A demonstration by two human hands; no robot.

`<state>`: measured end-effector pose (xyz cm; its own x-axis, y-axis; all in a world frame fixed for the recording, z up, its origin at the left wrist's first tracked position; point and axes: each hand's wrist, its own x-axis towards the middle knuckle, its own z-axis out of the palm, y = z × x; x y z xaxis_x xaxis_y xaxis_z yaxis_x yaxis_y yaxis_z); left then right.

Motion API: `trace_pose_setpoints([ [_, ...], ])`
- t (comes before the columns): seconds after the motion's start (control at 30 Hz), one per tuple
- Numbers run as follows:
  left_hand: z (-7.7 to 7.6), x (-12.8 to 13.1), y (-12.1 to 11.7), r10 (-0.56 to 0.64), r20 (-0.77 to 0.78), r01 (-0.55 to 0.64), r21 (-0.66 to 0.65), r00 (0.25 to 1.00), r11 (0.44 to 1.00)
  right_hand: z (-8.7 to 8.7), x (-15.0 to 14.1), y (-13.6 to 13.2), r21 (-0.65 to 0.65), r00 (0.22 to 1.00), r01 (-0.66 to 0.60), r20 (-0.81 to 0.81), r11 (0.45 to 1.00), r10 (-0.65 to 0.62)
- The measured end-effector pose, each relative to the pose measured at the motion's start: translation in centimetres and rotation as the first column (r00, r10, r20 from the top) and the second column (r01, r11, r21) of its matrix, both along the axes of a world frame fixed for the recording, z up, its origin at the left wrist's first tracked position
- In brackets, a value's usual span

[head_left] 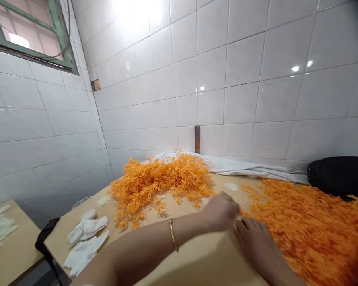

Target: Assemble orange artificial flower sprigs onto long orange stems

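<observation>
On the board: left hand curled, fingers hidden, grip unclear; right hand loosely open, seemingly empty.
Just right of both hands: orange strands, likely light, soft and loose; best gathered by the handful from beneath.
Hard to see: blur hides single strands.

White glazed wall tiles met in a corner, shining under daylight from a green-framed window high on the left. A small electrical box sat near it, a brown metal strip stood low against the tiles, and a pale wooden side table stood at lower left.
</observation>
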<state>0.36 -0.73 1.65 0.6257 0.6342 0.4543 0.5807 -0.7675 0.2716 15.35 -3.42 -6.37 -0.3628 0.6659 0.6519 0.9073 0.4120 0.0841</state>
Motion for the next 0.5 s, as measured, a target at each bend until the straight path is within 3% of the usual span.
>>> trace_pose_setpoints([
  [0.07, 1.7, -3.3, 2.7, 0.171, 0.003, -0.171, 0.029, 0.985, 0.985, -0.2, 0.1, 0.0, -0.006, 0.999, -0.003, 0.049, 1.000, 0.003],
  [0.13, 3.1, -6.7, 5.0, 0.530, -0.016, -0.526, 0.094, 0.848, 0.845, -0.4, 0.1, 0.0, -0.012, 0.997, -0.003, 0.081, 1.000, 0.004],
  [0.2, 3.8, -9.6, 6.7, 0.711, -0.054, -0.696, 0.166, 0.701, 0.698, -0.6, 0.0, 0.0, -0.012, 0.996, -0.002, 0.084, 1.000, 0.003],
  [0.33, 4.5, -12.7, 9.0, 0.741, -0.143, -0.730, 0.128, 0.656, 0.671, -0.8, 0.0, 0.2, -0.004, 0.998, 0.005, 0.065, 1.000, -0.004],
  [0.5, 5.8, -13.4, 9.9, 0.750, -0.141, -0.737, 0.136, 0.647, 0.662, -0.8, 0.2, 0.3, 0.032, 0.999, 0.004, 0.039, 0.999, -0.005],
])
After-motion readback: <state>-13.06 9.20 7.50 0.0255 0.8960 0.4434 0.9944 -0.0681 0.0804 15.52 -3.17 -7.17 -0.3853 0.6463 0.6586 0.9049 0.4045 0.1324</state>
